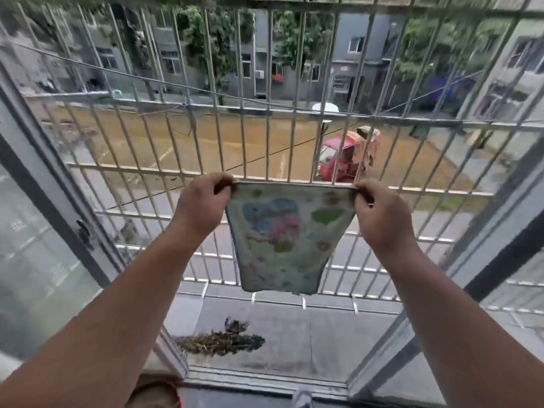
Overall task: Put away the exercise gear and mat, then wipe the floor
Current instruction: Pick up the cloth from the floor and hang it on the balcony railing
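Observation:
A small pale cloth (284, 237) printed with blue, pink and green shapes hangs flat in front of me, stretched by its two top corners. My left hand (201, 206) pinches the top left corner and my right hand (381, 216) pinches the top right corner. Both arms reach out through an open window toward a metal security grille (188, 136). The cloth's lower edge hangs free above the grille's floor bars. No exercise gear or mat is in view.
A concrete ledge (309, 334) lies below the cloth, with a clump of dried plant debris (220, 338) on it. Sliding window frames (59, 201) stand at left and right. Beyond the bars are a muddy yard, a red vehicle (344, 157) and buildings.

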